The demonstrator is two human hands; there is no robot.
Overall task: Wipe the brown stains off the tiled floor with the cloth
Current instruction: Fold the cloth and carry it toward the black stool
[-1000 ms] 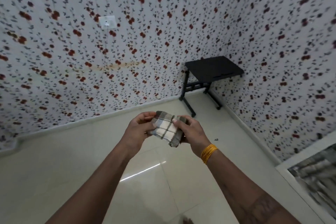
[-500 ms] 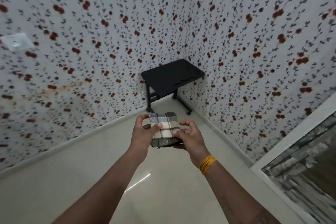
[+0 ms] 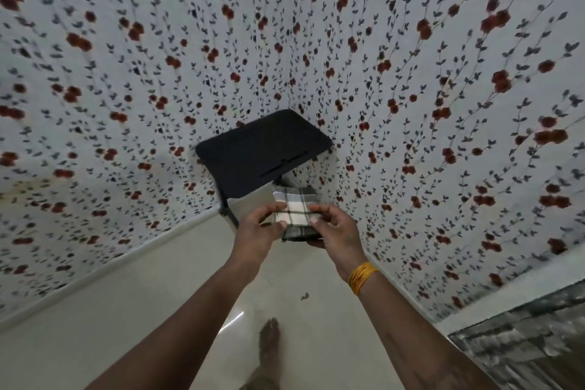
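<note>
Checked cloth (image 3: 296, 214), grey and cream, folded into a thick pad, held up at chest height between both hands, well above the floor. Left hand (image 3: 259, 233) pinches its left edge, thumb on top, fingers curled underneath. Right hand (image 3: 337, 231) pinches the right edge the same way, with the palm partly cupping the pad from below. Gold bangles (image 3: 362, 275) sit on the right wrist.

Step in hand, as I judge it: readying the cloth, squaring the fold before any wiping. No contact with the floor yet.

One small brown stain (image 3: 304, 296) shows on the pale tiled floor (image 3: 95, 326), below and between my forearms, a little ahead of my bare foot (image 3: 269, 342). Other stains, if any, are not visible to me.

Next move calls for crouching low, shifting the pad into one hand, and pressing it flat onto that mark. A firm rub looks needed; whether the stain is dry I cannot tell.

Surface: glossy cream tiles, a streak of reflected light near the foot. Room: a corner papered in white with red flowers and dark leaves. A black side table (image 3: 262, 152) stands in the corner, beyond the cloth. Blurred grey panel (image 3: 522, 342) at lower right; unclear what it is.
</note>
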